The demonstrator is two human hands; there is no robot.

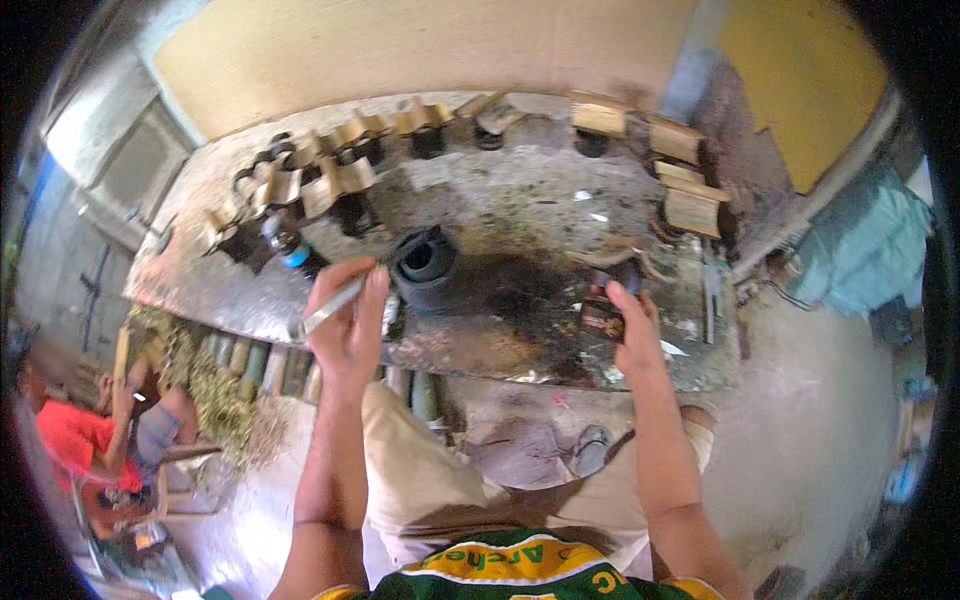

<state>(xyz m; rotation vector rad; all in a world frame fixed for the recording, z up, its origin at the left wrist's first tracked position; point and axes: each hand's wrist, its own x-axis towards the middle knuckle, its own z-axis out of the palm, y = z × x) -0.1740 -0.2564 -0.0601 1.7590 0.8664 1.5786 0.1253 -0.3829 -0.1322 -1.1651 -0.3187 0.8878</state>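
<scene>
My left hand [348, 315] is closed around a slim tool with a pale handle [335, 305]. The tool's far end is too blurred to tell its kind. Just right of that hand stands a dark, rounded, hollow piece [425, 262] with an opening on top. My right hand [636, 325] grips a small dark boxy object [603, 318] with light marks on its side. Above it, close to the fingers, lie brown curved pieces [622, 256], partly hidden by the hand.
Several wood-topped dark pieces [425, 118] line the worn table [540, 190] along its back and sides. A bottle with a blue band [288, 245] stands left. A metal tool [712, 290] lies at the right edge. At lower left sits another person in red [85, 440].
</scene>
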